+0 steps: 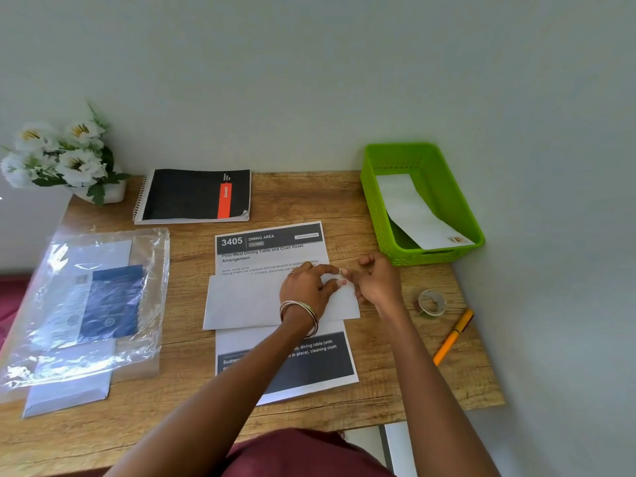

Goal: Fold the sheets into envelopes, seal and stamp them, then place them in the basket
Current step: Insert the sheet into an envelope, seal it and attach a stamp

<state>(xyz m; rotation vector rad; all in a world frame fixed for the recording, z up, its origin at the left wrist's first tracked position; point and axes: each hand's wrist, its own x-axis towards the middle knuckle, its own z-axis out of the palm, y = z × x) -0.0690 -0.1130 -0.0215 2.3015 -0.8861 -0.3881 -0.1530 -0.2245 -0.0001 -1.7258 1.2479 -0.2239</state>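
Note:
A white envelope (247,301) lies across a printed sheet (272,249) in the middle of the wooden table. My left hand (309,287) and my right hand (373,280) meet over the envelope's right end. Between their fingertips they pinch a small pale piece (341,274), too small to name. A green basket (378,197) stands at the back right with one white envelope (413,211) inside it, a small stamp on its near corner.
A tape roll (431,302) and an orange pen (452,337) lie right of my hands. A black spiral notebook (194,196) and white flowers (58,156) sit at the back. A clear plastic bag with papers (93,304) covers the left side. The wall runs close on the right.

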